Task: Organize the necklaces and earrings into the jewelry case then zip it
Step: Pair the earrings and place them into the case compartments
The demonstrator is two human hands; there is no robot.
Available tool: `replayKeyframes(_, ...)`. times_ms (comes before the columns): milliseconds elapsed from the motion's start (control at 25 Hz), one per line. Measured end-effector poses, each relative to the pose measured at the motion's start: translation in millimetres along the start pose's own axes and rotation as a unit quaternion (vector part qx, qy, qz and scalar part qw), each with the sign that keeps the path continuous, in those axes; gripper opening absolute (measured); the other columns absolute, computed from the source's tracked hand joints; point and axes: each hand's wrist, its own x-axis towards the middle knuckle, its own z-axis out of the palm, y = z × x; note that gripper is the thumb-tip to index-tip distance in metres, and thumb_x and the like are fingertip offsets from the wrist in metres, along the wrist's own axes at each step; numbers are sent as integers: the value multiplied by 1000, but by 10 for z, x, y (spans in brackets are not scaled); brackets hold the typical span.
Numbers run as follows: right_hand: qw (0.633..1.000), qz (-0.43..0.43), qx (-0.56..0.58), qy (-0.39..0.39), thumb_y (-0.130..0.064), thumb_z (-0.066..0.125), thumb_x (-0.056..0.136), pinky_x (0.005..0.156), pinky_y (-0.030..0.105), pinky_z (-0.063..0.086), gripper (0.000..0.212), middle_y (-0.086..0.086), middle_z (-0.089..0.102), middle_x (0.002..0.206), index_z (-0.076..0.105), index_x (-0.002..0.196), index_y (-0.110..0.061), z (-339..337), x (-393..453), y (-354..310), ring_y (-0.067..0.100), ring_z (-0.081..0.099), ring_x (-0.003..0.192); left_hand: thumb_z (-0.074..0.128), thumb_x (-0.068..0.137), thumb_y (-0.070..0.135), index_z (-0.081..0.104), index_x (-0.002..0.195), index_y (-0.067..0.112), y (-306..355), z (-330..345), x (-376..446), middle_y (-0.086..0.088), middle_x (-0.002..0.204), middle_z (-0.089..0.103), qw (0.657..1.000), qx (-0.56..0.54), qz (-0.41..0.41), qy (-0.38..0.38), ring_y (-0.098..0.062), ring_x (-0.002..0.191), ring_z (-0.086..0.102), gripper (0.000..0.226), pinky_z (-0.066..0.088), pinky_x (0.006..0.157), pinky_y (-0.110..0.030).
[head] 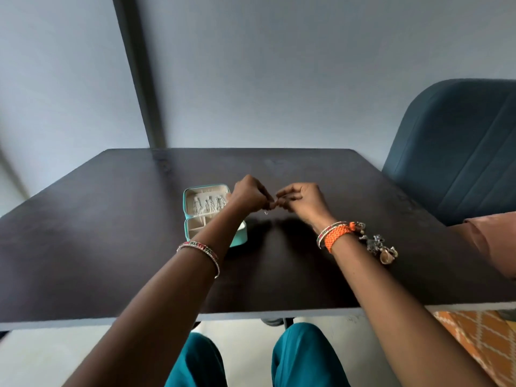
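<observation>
Left hand [245,194] and right hand [303,201] meet above the worktop [111,247], fingers curled, pinching a small earring [266,212] between them. The open case [206,213] lies just left, necklaces [209,205] in its lid.

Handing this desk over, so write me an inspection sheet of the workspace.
Surface: dark table.
Job's things: teal jewelry case open, chains hung in its lid; compartments partly hidden by the left forearm. Small silvery piece pinched between both hands, too small to identify.
Clutter: heap of jewelry by the right wrist.
Hands: left hand and right hand meet above the table, fingers curled.
Cables: nothing seen.
Surroundings: blue chair, grey wall, dark post.
</observation>
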Motion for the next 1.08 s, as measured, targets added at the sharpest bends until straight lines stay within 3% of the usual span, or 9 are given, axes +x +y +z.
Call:
replayKeyframes(200, 998, -10, -63, -5, -7, 76, 75, 76, 25, 55, 21, 0, 73, 75, 69, 71, -26, 25, 85, 175, 11, 69, 76, 79, 73, 25, 75, 85, 19, -106, 86, 174, -5, 88, 72, 997, 44, -54, 27, -19, 99, 60, 14, 34, 103, -41)
replayKeyframes(400, 998, -21, -63, -7, -10, 76, 76, 73, 21, 53, 13, -1, 73, 81, 72, 82, -21, 79, 86, 158, 8, 68, 79, 79, 71, 27, 70, 74, 21, -120, 132, 229, -3, 80, 68, 997, 60, -38, 22, -22, 102, 62, 11, 33, 105, -43)
replayKeyframes(560, 995, -37, -90, 5, -8, 67, 83, 74, 23, 51, 13, 0, 71, 82, 73, 87, -18, 72, 72, 182, 10, 66, 81, 74, 78, 31, 71, 94, 19, -62, 132, 189, -5, 100, 70, 993, 111, -36, 30, -21, 110, 56, 20, 21, 100, -39)
replayKeyframes(760, 997, -49, -48, 24, 6, 44, 85, 65, 27, 50, 42, -3, 69, 82, 69, 78, -27, -107, -55, 99, 8, 62, 67, 70, 82, 25, 70, 96, 19, 93, 32, 94, -4, 95, 68, 992, 122, -27, 26, -23, 107, 59, 15, 21, 101, -42)
replayKeyframes(840, 997, -67, -26, 33, 8, 41, 85, 59, 22, 48, 46, -3, 69, 82, 67, 76, -29, -304, -185, -16, 8, 61, 63, 67, 85, 23, 69, 96, 22, 169, -5, 7, -1, 100, 69, 991, 122, 1, 51, -22, 108, 58, 12, 25, 99, -41)
replayKeyframes(920, 996, -80, -34, 36, 9, 41, 86, 53, 12, 43, 43, -1, 69, 82, 68, 80, -25, -587, -370, -118, 7, 59, 61, 64, 85, 21, 69, 94, 24, 230, -7, -115, 0, 96, 70, 994, 60, 52, 71, -21, 99, 61, 10, 39, 94, -36)
replayKeyframes(960, 995, -80, -45, 41, 9, 42, 86, 53, 10, 42, 41, -1, 70, 83, 69, 82, -22, -743, -462, -134, 6, 59, 61, 63, 85, 19, 69, 91, 23, 261, 10, -197, 1, 90, 69, 995, -3, 79, 65, -19, 91, 62, 9, 49, 81, -30)
replayKeyframes(1040, 993, -67, -79, 50, 8, 45, 87, 59, 11, 44, 37, -1, 70, 82, 69, 84, -20, -1013, -616, -105, 5, 60, 64, 62, 87, 14, 67, 85, 19, 336, 88, -381, 1, 78, 64, 983, -141, 114, 24, -16, 74, 59, 8, 46, 53, -18)
replayKeyframes(1080, 992, -49, -107, 51, 6, 48, 87, 61, 13, 45, 33, -1, 70, 80, 70, 85, -19, -1117, -682, -59, 4, 61, 66, 61, 88, 11, 65, 82, 19, 374, 163, -454, 0, 76, 62, 973, -196, 121, -1, -15, 70, 56, 11, 43, 48, -16)
